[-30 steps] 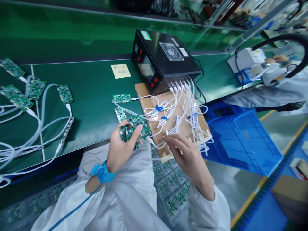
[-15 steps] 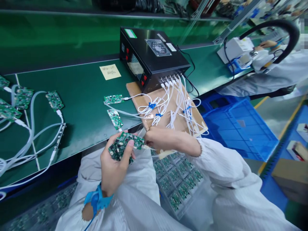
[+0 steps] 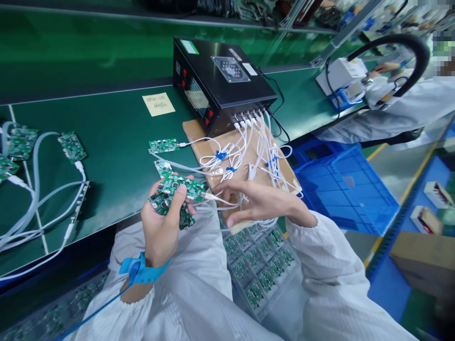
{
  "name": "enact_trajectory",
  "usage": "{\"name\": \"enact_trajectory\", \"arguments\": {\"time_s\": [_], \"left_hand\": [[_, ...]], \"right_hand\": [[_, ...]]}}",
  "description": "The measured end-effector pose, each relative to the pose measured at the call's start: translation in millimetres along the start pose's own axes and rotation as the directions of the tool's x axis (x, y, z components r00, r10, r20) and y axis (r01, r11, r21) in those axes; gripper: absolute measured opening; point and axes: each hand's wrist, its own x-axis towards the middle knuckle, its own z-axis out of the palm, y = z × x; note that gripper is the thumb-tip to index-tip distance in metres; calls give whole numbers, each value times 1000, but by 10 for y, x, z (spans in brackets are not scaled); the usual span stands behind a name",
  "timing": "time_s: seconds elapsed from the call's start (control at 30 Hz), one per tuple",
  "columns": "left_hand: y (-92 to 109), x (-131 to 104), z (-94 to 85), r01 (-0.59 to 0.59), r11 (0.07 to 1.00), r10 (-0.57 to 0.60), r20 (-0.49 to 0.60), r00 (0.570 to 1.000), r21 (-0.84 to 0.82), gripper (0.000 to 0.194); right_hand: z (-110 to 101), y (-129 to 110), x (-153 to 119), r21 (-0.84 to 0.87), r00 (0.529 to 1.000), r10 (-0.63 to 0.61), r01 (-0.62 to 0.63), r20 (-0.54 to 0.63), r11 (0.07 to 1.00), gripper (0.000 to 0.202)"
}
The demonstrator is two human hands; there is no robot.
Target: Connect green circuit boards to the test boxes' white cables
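My left hand [image 3: 161,227], with a blue wrist strap [image 3: 144,272] at its wrist, grips green circuit boards [image 3: 192,188], one overlapping another, thumb on top. A white cable plug [image 3: 208,195] sits at the right end of the upper board. Just right of that plug, my right hand [image 3: 261,201] is open, thumb and fingers spread apart around the white cables. Past the left fingertips, another circuit board [image 3: 162,168] lies on the green bench, partly covered. A further board [image 3: 164,145] is there too, with a white cable plugged into its right end.
A black box [image 3: 227,76] with red switches feeds bundled white cables [image 3: 227,158] over a cardboard sheet [image 3: 245,163]. Several cabled boards [image 3: 73,147] lie at left. Below the right hand is a tray of boards [image 3: 256,265]. A blue crate [image 3: 351,189] and a co-worker's sleeve [image 3: 394,102] are at right.
My right hand has come away from the board's plug and its fingers have spread. The left hand with its boards has risen slightly toward the bench.
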Motion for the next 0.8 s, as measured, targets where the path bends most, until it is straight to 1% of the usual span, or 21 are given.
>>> {"name": "enact_trajectory", "arguments": {"time_s": [0.03,0.07,0.1,0.17,0.23,0.27,0.33,0.4,0.47,0.5,0.53,0.57,0.6,0.67,0.7,0.73,0.77,0.8], "left_hand": [[-4,13,6,-5,1000,5,-9,1000,-9,37],[-7,26,10,-13,1000,13,-22,1000,-19,37],[-11,38,13,-21,999,20,-36,999,-28,38],[-15,59,17,-38,999,35,-70,997,-35,39],[-19,73,20,-49,998,47,-99,994,-26,41],[-21,78,23,-53,998,51,-105,993,-16,42],[-28,86,31,-64,998,64,-102,993,11,44],[-35,90,41,-87,995,91,-86,992,43,45],[-34,92,51,-116,990,121,-61,991,80,46],[-29,91,55,-124,987,129,-46,991,98,46],[-22,89,58,-126,985,131,-30,991,120,45],[-11,86,60,-124,982,128,-16,992,146,43],[1,83,62,-121,977,123,-5,992,174,40],[28,76,65,-122,966,124,3,992,230,34],[41,73,66,-128,959,132,3,991,253,33],[52,70,67,-135,953,140,2,990,270,32],[60,68,67,-140,949,145,3,989,282,32],[64,66,67,-142,946,147,4,989,292,32]], "right_hand": [[44,15,-30,-39,999,-4,2,-35,999,71],[91,33,-59,-85,997,-8,1,-76,996,75],[140,52,-88,-133,992,-16,-1,-125,991,72],[242,94,-151,-242,970,-62,3,-236,970,55],[338,137,-216,-349,925,-160,32,-344,937,38],[382,156,-244,-386,897,-220,60,-384,920,34],[455,182,-276,-408,832,-311,113,-459,906,37],[512,181,-259,-371,745,-335,127,-577,920,40],[556,149,-191,-282,616,-287,108,-733,953,37],[574,125,-145,-232,559,-251,106,-791,967,35],[591,99,-97,-186,528,-218,112,-821,976,34],[607,73,-51,-153,526,-197,128,-827,980,32],[622,50,-13,-127,553,-186,143,-812,982,30],[655,17,36,-69,641,-152,152,-752,986,24],[674,7,44,-14,679,-108,143,-726,990,21],[694,1,45,59,707,-48,127,-706,990,19],[715,-4,39,142,726,23,104,-687,984,17],[735,-9,31,220,734,92,79,-672,972,17]]}}
